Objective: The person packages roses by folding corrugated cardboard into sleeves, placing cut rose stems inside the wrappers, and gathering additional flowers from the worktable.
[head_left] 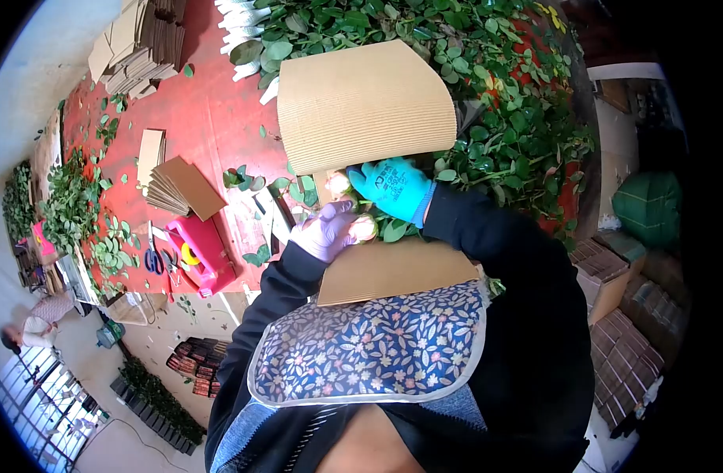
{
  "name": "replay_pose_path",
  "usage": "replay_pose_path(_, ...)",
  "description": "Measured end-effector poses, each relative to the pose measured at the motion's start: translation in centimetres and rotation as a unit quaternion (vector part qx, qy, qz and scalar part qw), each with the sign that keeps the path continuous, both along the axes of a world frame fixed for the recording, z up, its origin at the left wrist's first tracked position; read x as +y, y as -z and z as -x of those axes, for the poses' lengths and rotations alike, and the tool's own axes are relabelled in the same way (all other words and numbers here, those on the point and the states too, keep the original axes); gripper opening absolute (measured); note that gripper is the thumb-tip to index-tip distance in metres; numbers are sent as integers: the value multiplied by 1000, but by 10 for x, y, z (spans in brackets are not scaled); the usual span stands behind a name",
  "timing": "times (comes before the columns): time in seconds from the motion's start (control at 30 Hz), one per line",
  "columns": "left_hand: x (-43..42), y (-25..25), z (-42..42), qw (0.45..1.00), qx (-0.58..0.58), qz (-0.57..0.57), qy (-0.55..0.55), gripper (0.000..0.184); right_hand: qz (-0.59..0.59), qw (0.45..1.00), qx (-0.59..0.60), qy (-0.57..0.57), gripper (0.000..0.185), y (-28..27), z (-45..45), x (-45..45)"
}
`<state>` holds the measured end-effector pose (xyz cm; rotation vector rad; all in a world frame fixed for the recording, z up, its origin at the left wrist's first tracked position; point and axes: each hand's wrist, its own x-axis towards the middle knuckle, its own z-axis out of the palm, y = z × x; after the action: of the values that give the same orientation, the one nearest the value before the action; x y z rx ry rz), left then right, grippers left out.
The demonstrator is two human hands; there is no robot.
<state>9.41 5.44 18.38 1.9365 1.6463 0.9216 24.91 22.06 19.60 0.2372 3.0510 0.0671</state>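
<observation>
My left hand point(327, 230), in a thin purple glove, is closed with its fingers against a pale pink rose point(364, 229). My right hand point(397, 189) wears a turquoise work glove with dark print. Its fingers curl inward, their tips touching another pale pink rose point(339, 183); the stems are mostly hidden under the hand. Both blooms lie between two parts of brown corrugated cardboard. The upper flap point(365, 106) bends up beyond my hands, and the lower part point(397, 272) lies close to my body, over a blue flowered apron point(369, 347).
Leafy stems point(519, 118) heap over the right of the red table point(212, 102). White-wrapped bundles point(242, 35) lie at the top. Left are cardboard pieces point(184, 188), a pink holder point(202, 256), scissors point(152, 256) and a cardboard stack point(141, 47). A person point(40, 327) is far left.
</observation>
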Motion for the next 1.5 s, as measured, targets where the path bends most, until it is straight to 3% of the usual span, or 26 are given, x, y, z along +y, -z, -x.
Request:
replay_pose_path(0.1, -3, 1, 1, 999, -6, 35, 4, 45, -8, 999, 41, 16, 32, 8, -1, -1)
replay_pose_path(0.33, -3, 2, 4, 999, -17, 39, 17, 47, 54, 998, -10, -3, 33, -4, -1, 0)
replay_pose_path(0.5, 1, -6, 3, 997, 39, 58, -45, 61, 57, 998, -14, -14, 33, -1, -2, 2)
replay_pose_path(0.8, 5, -7, 6, 988, 61, 143, -4, 70, 59, 997, -41, 4, 25, -12, 0, 1)
replay_pose_path(0.9, 5, -11, 7, 983, 57, 176, 1, 71, 137, 989, 52, 26, 17, -34, -3, 5)
replay_pose_path(0.97, 6, -14, 8, 983, 35, 181, -2, 70, 265, 960, -77, 39, 18, -84, -7, 14)
replay_pose_path(1.0, 6, -13, 8, 985, 37, 170, 3, 69, 293, 954, -52, 28, 27, -78, -19, 13)
replay_pose_path(1.17, 8, -20, 11, 987, 37, 154, 16, 67, 264, 963, -48, -5, 20, -55, -35, -9)
replay_pose_path(1.23, 7, -16, 11, 987, 35, 157, 16, 68, 203, 971, -128, -3, 16, -58, -31, -12)
replay_pose_path(1.5, 3, -13, 11, 985, 45, 164, 1, 68, 227, 967, -114, -4, 14, -77, -27, -6)
